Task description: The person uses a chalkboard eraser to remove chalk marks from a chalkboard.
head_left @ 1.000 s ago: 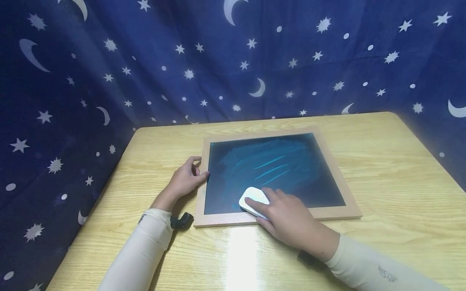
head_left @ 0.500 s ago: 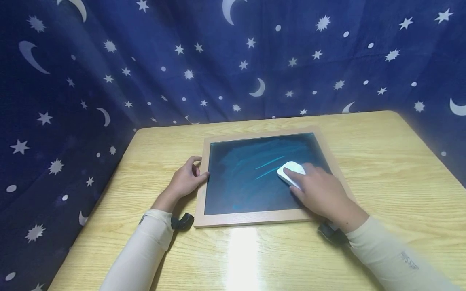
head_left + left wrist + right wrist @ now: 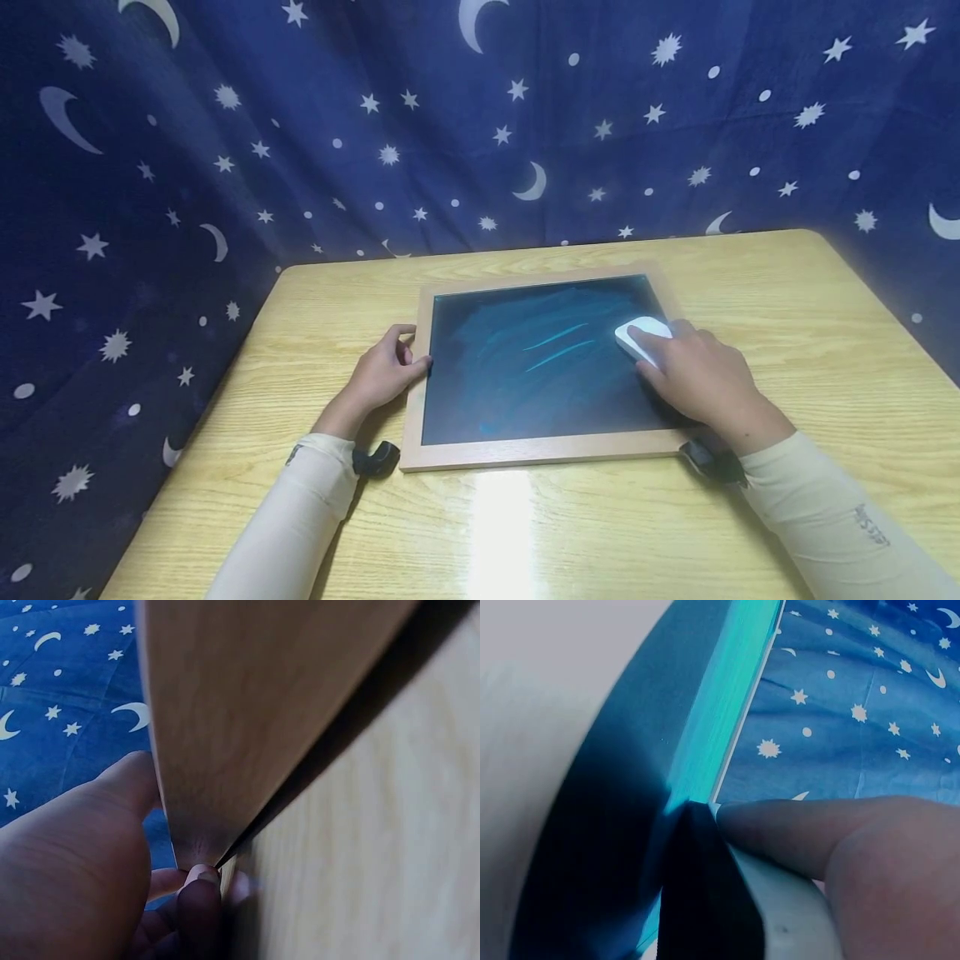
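Note:
A wood-framed chalkboard (image 3: 480,400) lies on the table, with two turquoise chalk lines (image 3: 557,357) near its middle and faint smears around them. My right hand (image 3: 708,375) holds a white board eraser (image 3: 639,324) at the board's right side, index finger stretched along its top. In the right wrist view, the eraser's dark pad (image 3: 712,900) faces the board, close to a bright turquoise band. My left hand (image 3: 377,377) grips the left side of the wooden frame (image 3: 225,720), thumb at its upper edge and fingers curled by its outer side.
The light wood table (image 3: 600,533) extends around the board, with a bright glare patch in front. A dark blue curtain (image 3: 450,125) with moons and stars hangs behind and to the left. Black wrist devices (image 3: 377,458) sit at both sleeve cuffs.
My right hand has slid the eraser from the board's lower middle up to its right side. The lowest of three chalk lines has disappeared. The left hand has stayed in place.

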Action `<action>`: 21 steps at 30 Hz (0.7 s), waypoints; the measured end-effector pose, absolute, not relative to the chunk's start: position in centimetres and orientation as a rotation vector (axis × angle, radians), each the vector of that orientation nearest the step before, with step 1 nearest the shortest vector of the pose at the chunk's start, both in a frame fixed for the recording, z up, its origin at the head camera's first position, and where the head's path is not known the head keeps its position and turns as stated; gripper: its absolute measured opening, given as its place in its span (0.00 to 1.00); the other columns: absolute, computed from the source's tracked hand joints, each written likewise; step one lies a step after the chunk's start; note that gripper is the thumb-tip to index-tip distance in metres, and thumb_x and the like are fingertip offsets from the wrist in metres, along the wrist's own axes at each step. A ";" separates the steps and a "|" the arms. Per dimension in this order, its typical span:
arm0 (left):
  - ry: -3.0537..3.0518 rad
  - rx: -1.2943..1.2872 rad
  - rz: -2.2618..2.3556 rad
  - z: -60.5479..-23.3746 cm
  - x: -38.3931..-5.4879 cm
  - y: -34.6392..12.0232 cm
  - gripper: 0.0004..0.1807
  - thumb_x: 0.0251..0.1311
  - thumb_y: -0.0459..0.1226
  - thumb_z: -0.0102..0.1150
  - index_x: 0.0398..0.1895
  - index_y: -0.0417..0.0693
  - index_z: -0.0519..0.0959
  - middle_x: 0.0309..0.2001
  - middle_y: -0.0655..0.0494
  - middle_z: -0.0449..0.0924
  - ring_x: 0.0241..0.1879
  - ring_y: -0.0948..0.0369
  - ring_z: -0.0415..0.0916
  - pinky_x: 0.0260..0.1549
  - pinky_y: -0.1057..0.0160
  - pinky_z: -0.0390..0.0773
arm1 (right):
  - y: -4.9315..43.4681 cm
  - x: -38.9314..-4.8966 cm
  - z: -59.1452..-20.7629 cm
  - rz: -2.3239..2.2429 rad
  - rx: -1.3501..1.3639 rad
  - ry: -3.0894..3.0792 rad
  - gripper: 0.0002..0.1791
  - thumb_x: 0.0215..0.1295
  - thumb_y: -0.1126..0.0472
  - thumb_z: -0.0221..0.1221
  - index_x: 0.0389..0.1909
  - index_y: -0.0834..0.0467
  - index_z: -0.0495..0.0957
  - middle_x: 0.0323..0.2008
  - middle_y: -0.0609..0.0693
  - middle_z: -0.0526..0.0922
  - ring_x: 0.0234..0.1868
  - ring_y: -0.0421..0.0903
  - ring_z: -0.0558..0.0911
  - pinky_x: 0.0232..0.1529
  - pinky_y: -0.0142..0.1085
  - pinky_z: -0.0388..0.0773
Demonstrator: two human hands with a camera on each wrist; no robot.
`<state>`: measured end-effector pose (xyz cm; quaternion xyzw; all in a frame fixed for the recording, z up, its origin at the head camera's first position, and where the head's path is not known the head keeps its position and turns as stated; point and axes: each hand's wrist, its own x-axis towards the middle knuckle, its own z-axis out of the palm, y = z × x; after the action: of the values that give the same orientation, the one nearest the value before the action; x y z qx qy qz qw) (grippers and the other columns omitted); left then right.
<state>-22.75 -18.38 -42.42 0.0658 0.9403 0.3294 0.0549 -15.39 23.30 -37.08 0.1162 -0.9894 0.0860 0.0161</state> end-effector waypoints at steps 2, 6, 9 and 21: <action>2.852 0.198 1.006 -42.4 -22.8 -18.4 0.35 0.62 0.47 0.63 0.70 0.46 0.64 0.36 0.53 0.75 0.32 0.58 0.71 0.33 0.63 0.71 | 23.2 -15.3 -37.1 0.266 0.365 -3.072 0.30 0.66 0.53 0.62 0.69 0.50 0.71 0.53 0.74 0.77 0.41 0.70 0.81 0.26 0.61 0.79; 2.845 0.192 1.012 -42.4 -22.8 -18.4 0.35 0.62 0.46 0.64 0.70 0.47 0.64 0.36 0.54 0.74 0.32 0.58 0.71 0.33 0.63 0.72 | 22.7 -15.3 -37.1 0.263 0.394 -3.049 0.30 0.65 0.55 0.63 0.68 0.50 0.72 0.50 0.73 0.78 0.39 0.69 0.81 0.24 0.59 0.78; 2.844 0.191 1.019 -42.5 -22.7 -18.5 0.35 0.62 0.46 0.64 0.70 0.47 0.64 0.36 0.54 0.74 0.32 0.58 0.71 0.33 0.63 0.71 | 22.0 -15.4 -37.2 0.253 0.441 -3.023 0.29 0.64 0.56 0.63 0.67 0.51 0.73 0.48 0.71 0.80 0.39 0.68 0.82 0.25 0.59 0.79; 2.846 0.195 1.017 -42.5 -22.8 -18.6 0.35 0.63 0.47 0.63 0.70 0.47 0.64 0.36 0.54 0.74 0.31 0.59 0.71 0.33 0.63 0.72 | 16.2 -15.2 -37.4 0.110 0.606 -2.922 0.26 0.64 0.53 0.66 0.64 0.47 0.77 0.41 0.66 0.80 0.32 0.60 0.80 0.22 0.53 0.78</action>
<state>-22.79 -18.58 -42.51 0.0643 0.9382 0.3353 0.0564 -15.21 16.23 -37.44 0.2024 -0.9755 0.0366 0.0778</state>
